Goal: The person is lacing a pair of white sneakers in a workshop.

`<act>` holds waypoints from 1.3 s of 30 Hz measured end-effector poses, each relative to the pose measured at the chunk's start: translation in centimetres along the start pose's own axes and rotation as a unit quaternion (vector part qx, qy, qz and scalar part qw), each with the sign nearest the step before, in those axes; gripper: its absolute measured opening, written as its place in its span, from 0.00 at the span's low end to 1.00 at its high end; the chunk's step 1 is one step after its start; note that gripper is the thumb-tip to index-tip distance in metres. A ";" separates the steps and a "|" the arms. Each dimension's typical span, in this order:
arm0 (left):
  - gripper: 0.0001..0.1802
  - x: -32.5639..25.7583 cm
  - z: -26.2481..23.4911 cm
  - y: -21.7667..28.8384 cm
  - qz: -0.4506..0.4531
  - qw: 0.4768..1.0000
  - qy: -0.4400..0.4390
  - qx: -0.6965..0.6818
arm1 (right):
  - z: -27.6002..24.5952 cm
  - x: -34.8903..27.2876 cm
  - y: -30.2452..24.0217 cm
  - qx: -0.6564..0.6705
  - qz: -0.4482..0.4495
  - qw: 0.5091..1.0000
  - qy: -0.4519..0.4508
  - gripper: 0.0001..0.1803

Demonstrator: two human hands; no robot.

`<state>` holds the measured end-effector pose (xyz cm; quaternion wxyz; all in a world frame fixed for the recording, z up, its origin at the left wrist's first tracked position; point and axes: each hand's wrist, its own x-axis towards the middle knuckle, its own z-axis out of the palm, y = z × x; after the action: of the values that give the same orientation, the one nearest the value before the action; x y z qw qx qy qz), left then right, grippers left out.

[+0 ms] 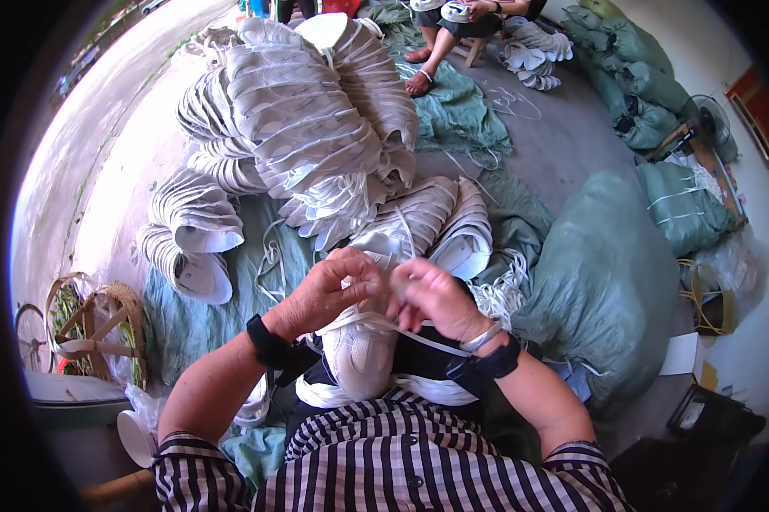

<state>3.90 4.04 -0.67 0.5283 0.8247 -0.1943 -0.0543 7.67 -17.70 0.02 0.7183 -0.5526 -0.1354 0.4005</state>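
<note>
A white shoe upper (pixel 360 358) lies in my lap, its toe pointing toward me. Over it, my left hand (pixel 337 290) has thumb and fingers pressed together in a pinch; what sits between them is too small to make out. Close by on the right, my right hand (pixel 435 299) has bent fingers, smeared by motion, so its grip is unclear. A flat white shoelace (pixel 427 343) crosses the upper and runs out below my right hand. More white laces (pixel 504 286) hang in a bunch beyond my right wrist.
Large stacks of nested white shoe uppers (pixel 295 111) rise ahead, with smaller stacks (pixel 198 209) to the left. A bulging green sack (pixel 602 282) stands at my right. Baskets (pixel 103 328) sit at the left. Farther off, a seated person (pixel 452 34) works near a fan (pixel 707 119) and more sacks.
</note>
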 end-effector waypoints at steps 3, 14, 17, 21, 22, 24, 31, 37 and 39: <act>0.07 0.1 0.6 -0.5 0.021 0.989 0.044 -0.137 | 2.5 0.0 2.0 -0.084 0.003 0.995 -0.048 0.12; 0.27 0.5 0.6 1.9 0.085 0.992 0.013 0.089 | 4.6 -5.7 -10.7 -0.129 -0.234 0.959 -0.091 0.11; 0.23 0.9 1.9 4.3 0.143 0.986 -0.002 0.084 | 4.9 -5.6 -9.1 -0.103 -0.183 0.972 -0.102 0.09; 0.17 -0.2 2.9 4.0 -0.071 0.950 0.061 -0.296 | 3.0 -5.6 -7.4 0.015 -0.240 0.968 -0.076 0.11; 0.17 0.3 2.0 3.3 -0.060 0.931 0.132 -0.336 | 1.3 -6.0 -6.7 0.039 -0.247 0.968 -0.024 0.11; 0.15 -0.7 -0.8 0.0 -0.150 0.790 0.266 -0.532 | -2.7 -7.5 -6.4 0.101 -0.256 0.950 0.147 0.10; 0.21 -6.5 -8.0 -2.4 -0.150 0.812 0.359 -0.436 | -26.0 -22.7 -0.7 0.259 -0.288 0.826 0.409 0.06; 0.07 -4.4 -0.4 3.5 -0.119 0.982 0.108 -0.104 | -19.4 -14.8 1.0 0.260 -0.211 0.866 0.371 0.03; 0.05 -2.8 1.2 5.3 -0.015 0.961 0.032 0.273 | -15.3 -10.7 0.6 0.185 -0.179 0.921 0.292 0.06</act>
<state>-0.43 2.19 3.22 0.2885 0.9416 -0.1723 0.0196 10.29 -35.97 -3.27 0.8753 -0.4685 0.0601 0.1037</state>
